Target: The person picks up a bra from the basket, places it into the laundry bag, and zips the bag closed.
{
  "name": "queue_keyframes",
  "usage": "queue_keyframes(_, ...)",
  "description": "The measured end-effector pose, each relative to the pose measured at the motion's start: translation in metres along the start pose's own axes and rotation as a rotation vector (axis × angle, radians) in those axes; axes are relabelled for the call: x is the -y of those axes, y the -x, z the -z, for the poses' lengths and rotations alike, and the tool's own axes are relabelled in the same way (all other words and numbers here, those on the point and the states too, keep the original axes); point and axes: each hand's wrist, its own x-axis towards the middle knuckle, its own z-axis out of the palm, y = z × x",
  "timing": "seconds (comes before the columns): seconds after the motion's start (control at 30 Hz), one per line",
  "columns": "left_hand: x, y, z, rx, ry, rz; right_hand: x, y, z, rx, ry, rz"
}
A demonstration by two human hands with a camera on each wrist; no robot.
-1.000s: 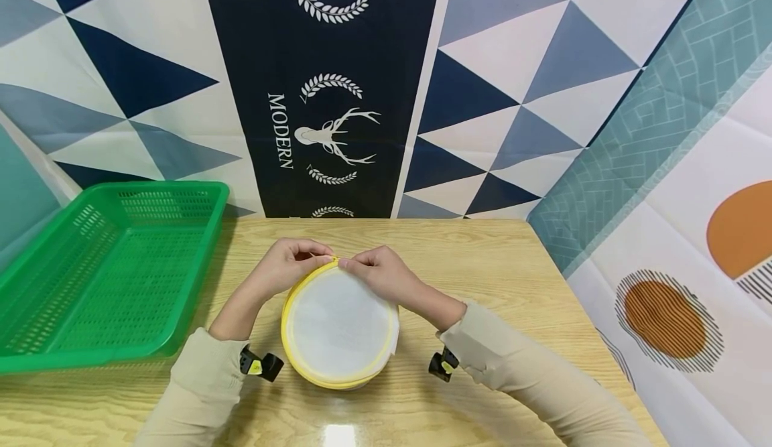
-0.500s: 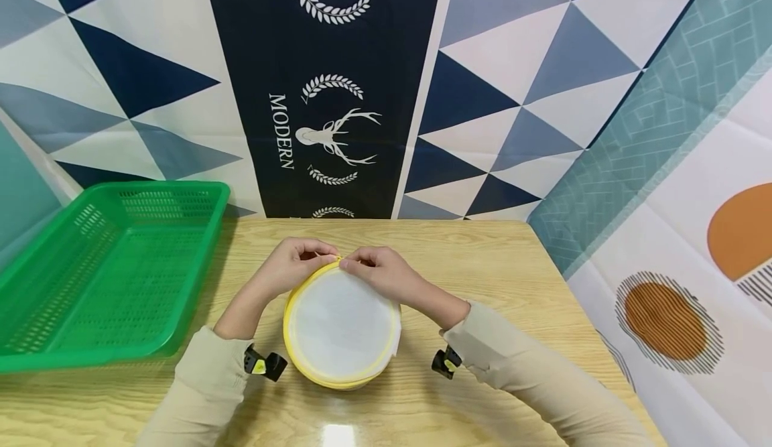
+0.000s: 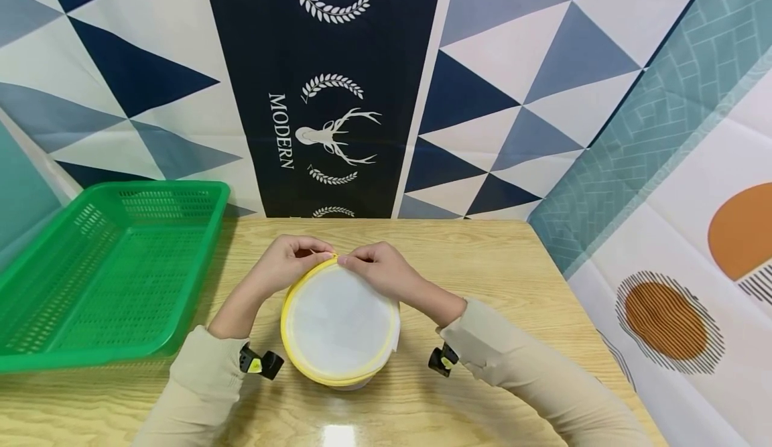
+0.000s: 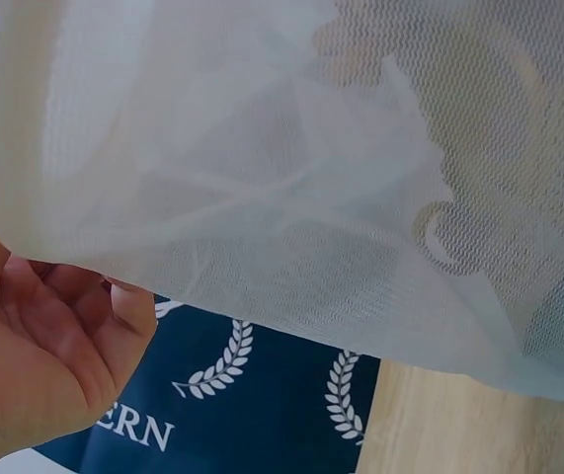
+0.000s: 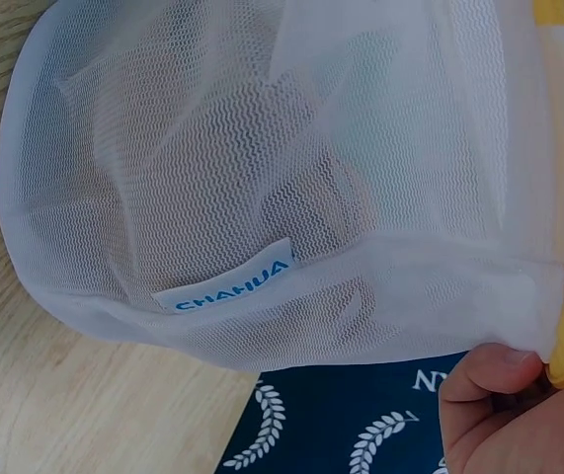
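Note:
A white mesh laundry bag, round-topped with yellow trim, stands upright on the wooden table. At the far side of its rim, my left hand pinches the yellow edge between thumb and fingers. My right hand pinches that same edge just beside it, the thumbs almost meeting. Both wrist views show the mesh side; a white label reading CHAHUA is sewn to it in the right wrist view. Vague shapes show through the mesh, too blurred to identify. What exactly lies under my fingertips is hidden.
A green plastic basket sits to the left of the bag. Patterned cloth hangs behind the wooden table and along its right side. Dark cameras are strapped at both wrists.
Both hands and the bag's top shifted slightly right, then back left. The pinch at the rim stays in place.

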Motion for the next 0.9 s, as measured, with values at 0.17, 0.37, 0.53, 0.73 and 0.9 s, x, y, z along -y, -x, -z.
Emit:
queue_keyframes(0.17,0.0,0.0,0.001,-0.011,-0.023,0.0,-0.002,0.001,0.001,-0.011,0.001,-0.001)
queue_keyframes(0.37,-0.002,0.001,0.002,-0.021,-0.038,0.021,-0.002,0.002,0.003,-0.012,-0.012,-0.016)
queue_keyframes(0.53,-0.01,0.003,0.005,-0.023,-0.042,0.04,0.0,0.002,0.005,-0.029,-0.026,-0.022)
queue_keyframes(0.73,-0.017,0.003,0.01,-0.009,-0.046,0.052,0.006,0.004,0.007,-0.033,-0.07,-0.034)
queue_keyframes(0.9,-0.021,0.002,0.013,0.0,-0.073,0.05,0.009,0.005,0.007,-0.016,-0.156,-0.062)
